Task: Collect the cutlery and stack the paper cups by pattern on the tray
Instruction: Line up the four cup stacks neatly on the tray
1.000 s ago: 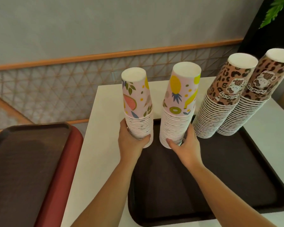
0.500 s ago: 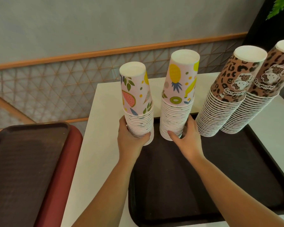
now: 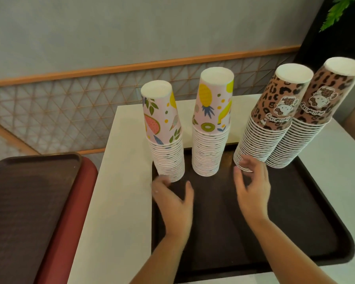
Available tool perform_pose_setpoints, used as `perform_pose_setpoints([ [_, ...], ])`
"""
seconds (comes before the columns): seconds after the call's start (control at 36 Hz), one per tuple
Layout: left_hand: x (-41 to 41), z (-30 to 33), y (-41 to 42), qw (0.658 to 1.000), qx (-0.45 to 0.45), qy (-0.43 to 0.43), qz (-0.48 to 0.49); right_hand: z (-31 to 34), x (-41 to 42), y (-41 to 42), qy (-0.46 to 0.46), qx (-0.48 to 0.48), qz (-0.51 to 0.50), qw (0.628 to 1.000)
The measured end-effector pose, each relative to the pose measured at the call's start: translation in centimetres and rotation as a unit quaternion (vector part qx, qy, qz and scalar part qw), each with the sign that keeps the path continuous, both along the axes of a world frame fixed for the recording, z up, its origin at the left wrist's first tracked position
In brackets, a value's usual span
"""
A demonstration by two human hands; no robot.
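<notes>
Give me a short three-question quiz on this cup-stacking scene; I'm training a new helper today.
1. How many cup stacks stand on the dark tray?
2. True or false: the left hand is gripping the left fruit stack.
3. Which stack are the right hand's fingertips nearest: (a) the middle fruit stack, (b) the nearer leopard stack, (c) the far right leopard stack?

Key: 1. Four. 2. False; its fingers are spread just below it, holding nothing. 3. (b).
</notes>
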State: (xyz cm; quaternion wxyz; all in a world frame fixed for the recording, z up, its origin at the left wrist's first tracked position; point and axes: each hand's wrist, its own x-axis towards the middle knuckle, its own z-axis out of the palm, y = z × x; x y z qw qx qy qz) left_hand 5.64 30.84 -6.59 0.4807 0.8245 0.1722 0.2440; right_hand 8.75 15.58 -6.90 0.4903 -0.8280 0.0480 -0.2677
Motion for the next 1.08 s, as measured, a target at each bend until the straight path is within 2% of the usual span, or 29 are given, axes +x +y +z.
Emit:
perform_pose_setpoints([
  [0.14,-1.2,-0.4,-5.3,0.980,-0.011,0.025,-0.197,0.6,0.6,-4.1,-0.015,0.018,-0.107,0.994],
  [0.25,0.8,0.9,-8.7,0.965,-0.047,0.068,-0.249,0.8,1.8,-7.2,-0.001,0.046,-0.177,0.983],
  [0.39,4.8,2.8,-11.7,0.966,-0.031,0.080,-0.243,0.2,3.4,-10.1,0.080,0.014,-0.171,0.982],
  [0.53,8.7,4.1,-14.0,0.966,-0.035,0.073,-0.244,-0.4,4.9,-12.3,0.106,-0.020,-0.111,0.988],
  [0.67,10.7,4.5,-15.4,0.971,-0.050,0.043,-0.229,-0.2,5.8,-12.7,0.083,0.014,-0.037,0.996],
  [0.92,11.1,4.4,-14.8,0.984,-0.040,0.030,-0.171,-0.1,6.0,-13.2,0.078,0.013,-0.028,0.997],
  [1.08,10.5,4.1,-14.0,0.981,-0.036,0.037,-0.188,-0.3,6.2,-13.8,0.100,-0.007,-0.019,0.995],
])
